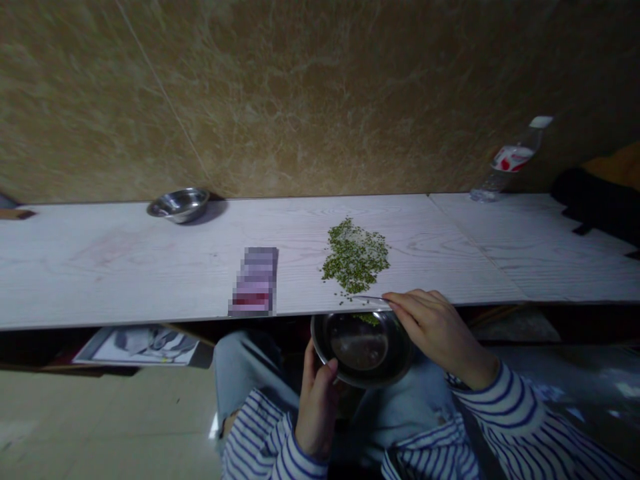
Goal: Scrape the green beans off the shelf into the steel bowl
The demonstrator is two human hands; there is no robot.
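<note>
The head view takes in a brown marbled wall (pixel 300 100) above a long white wood-grain table (pixel 100 280). Just below the table's front edge is a large metal bowl (pixel 359 347), its mouth upward, with some green bits by the far rim. The left hand (pixel 317 407) grips its near left side, thumb over the rim, fingers curled around the outside. The right hand (pixel 435 327), nearer the scattered green grains (pixel 355 260), has its fingers pinched closed on a thin metal utensil (pixel 371 298). That runs leftward, nearly parallel to the edge; the grains lie on the table, beyond its tip and left of the fingers. A small metal bowl (pixel 180 205) sits near the wall. The clear bottle (pixel 513 160) has a red-and-white label, its writing unreadable; a purple rectangular item (pixel 255 280) is pixelated, only a red band distinct.
</note>
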